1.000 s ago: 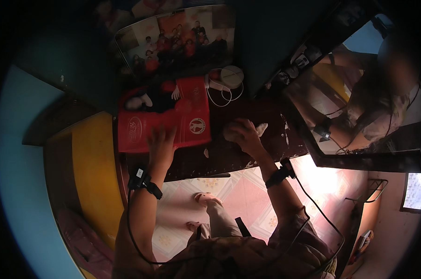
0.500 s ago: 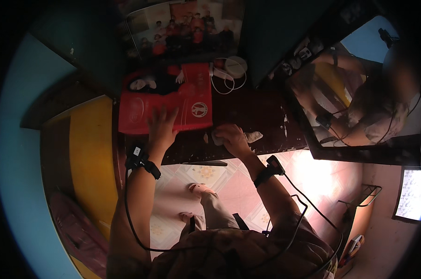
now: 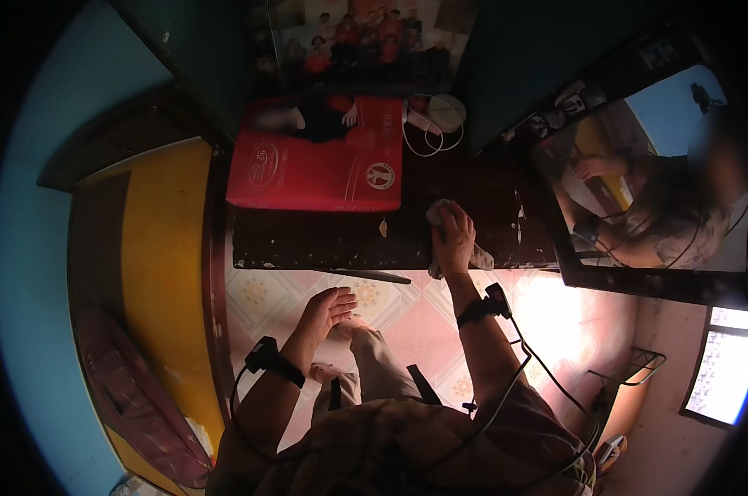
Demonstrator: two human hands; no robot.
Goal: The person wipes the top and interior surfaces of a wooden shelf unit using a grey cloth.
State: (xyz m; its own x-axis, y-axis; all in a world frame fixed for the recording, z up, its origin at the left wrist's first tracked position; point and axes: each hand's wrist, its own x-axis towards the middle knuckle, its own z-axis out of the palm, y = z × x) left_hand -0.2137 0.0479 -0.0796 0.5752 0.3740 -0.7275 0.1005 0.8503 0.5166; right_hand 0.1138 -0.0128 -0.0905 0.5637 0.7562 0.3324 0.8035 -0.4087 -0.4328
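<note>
My right hand (image 3: 455,238) presses a crumpled greyish cloth (image 3: 483,259) against the dark wooden tabletop (image 3: 308,236), right of the middle. Parts of the cloth stick out beyond the fingertips and beside the palm. In front of the table's near edge, above the floor, my left hand (image 3: 326,316) holds nothing, its fingers stretched out. A flat red box (image 3: 316,169) with a printed picture lies on the left part of the tabletop. Between the box and the near edge is a small yellowish scrap (image 3: 383,227).
Behind the box's right side lie a white cable (image 3: 423,152) and a round pale object (image 3: 446,113). A framed group photo (image 3: 374,45) stands at the back. To the right leans a dark-framed mirror (image 3: 663,182). At left is a yellow panel (image 3: 163,248) with a dark red bag (image 3: 138,397).
My left hand has left the red box and drawn back toward my body. My right hand has slid rightward with the cloth. The box shows farther up and right as the view shifted.
</note>
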